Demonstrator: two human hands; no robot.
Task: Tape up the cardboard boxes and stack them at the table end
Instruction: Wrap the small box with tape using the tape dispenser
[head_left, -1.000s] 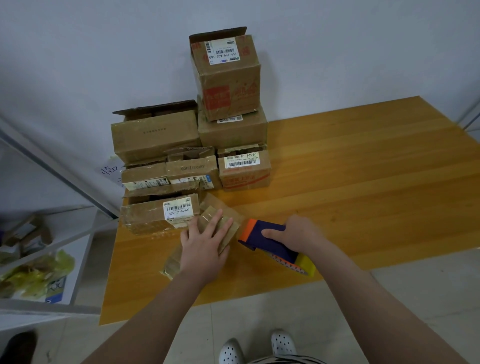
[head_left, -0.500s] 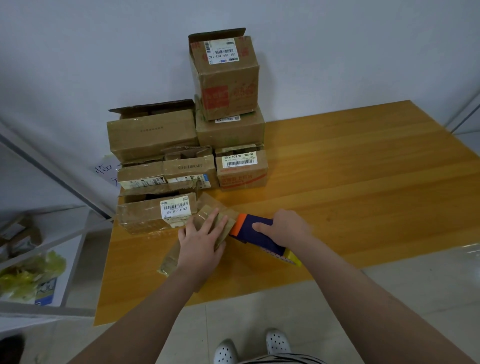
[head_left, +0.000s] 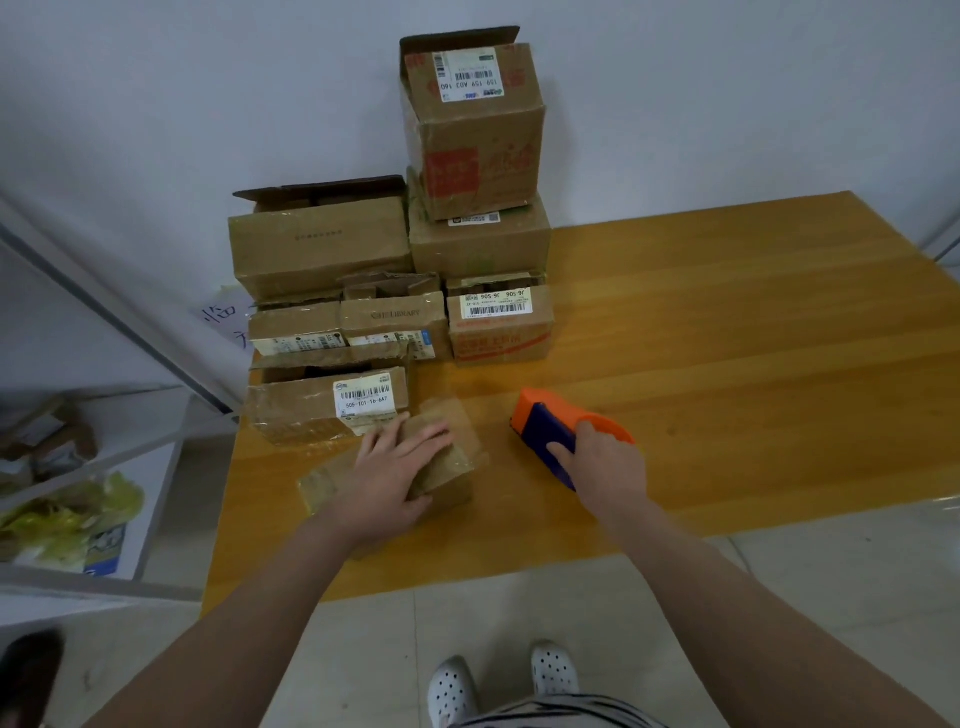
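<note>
A small flat cardboard box (head_left: 447, 478) lies near the front left of the wooden table (head_left: 727, 374). My left hand (head_left: 395, 467) presses flat on top of it, fingers spread. My right hand (head_left: 602, 467) grips an orange and blue tape dispenser (head_left: 550, 426), which rests on the table a short way to the right of the box, apart from it. Clear tape glints on the box's right end. Behind, several cardboard boxes (head_left: 322, 244) are piled against the wall at the table's left end, the tallest one (head_left: 472, 124) on top.
A low box with a barcode label (head_left: 322, 410) sits right behind my left hand. A white shelf (head_left: 104, 467) with bags and packets stands left of the table. My feet in white shoes (head_left: 504, 680) are on the tiled floor below.
The tape dispenser has moved right, away from the small box it was touching. My left hand stays on the box. The camera has moved closer.
</note>
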